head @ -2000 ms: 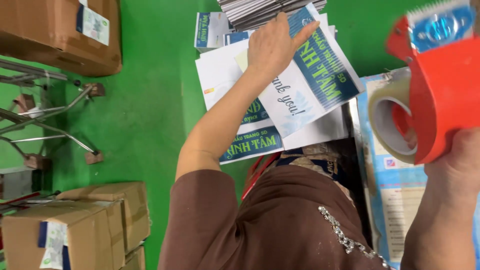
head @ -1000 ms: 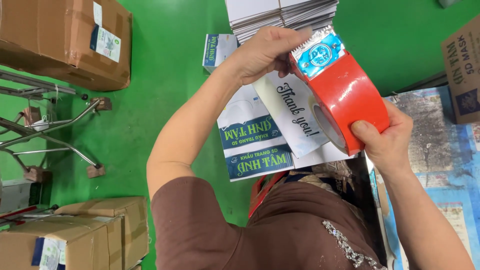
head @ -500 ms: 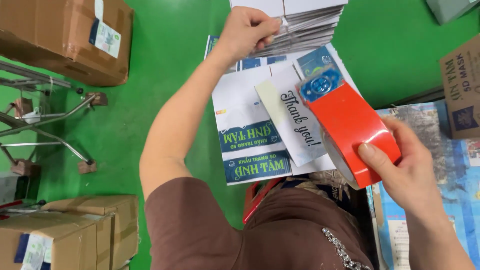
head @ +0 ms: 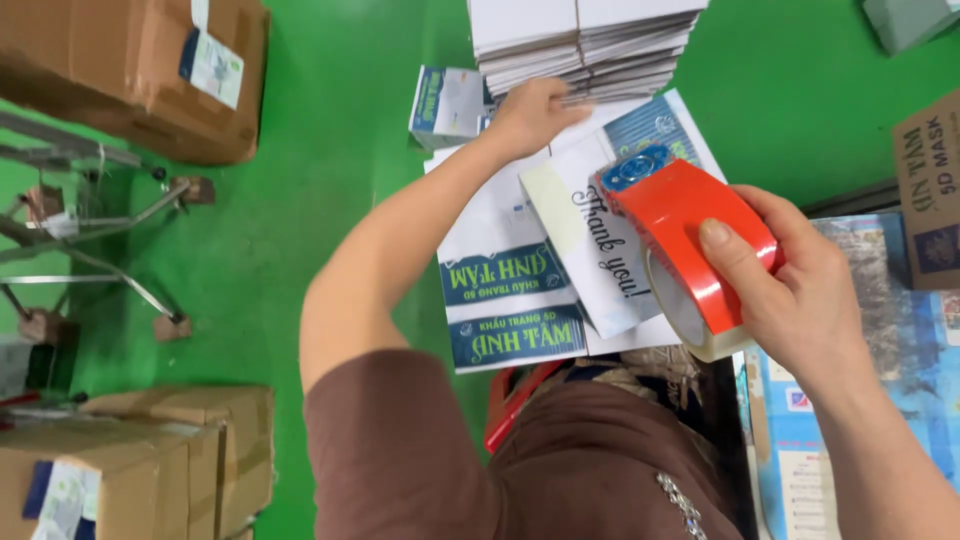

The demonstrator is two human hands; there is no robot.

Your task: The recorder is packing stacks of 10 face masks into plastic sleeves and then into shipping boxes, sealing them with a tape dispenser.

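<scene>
My left hand [head: 530,115] reaches forward to the foot of a tall stack of flat white folded cartons [head: 590,40]. Its fingertips lie against the lowest sheets, and I cannot tell whether they grip one. My right hand [head: 790,290] holds a red tape dispenser [head: 680,225] with a roll of clear tape. The dispenser hovers over the right side of white mailer bags with dark green printed panels [head: 500,250], which lie on the green floor [head: 330,150] in front of me.
A small printed box [head: 445,105] lies left of the stack. A brown carton [head: 130,70] sits at the top left, above a metal frame [head: 90,250]. More cartons [head: 150,450] stand at the bottom left. A printed cardboard box [head: 925,190] and blue printed sheets [head: 900,350] are on the right.
My left hand went from the bags up to the stack, then slid down to its lower edge. My right hand brought the tape dispenser down in front of me and turned it.
</scene>
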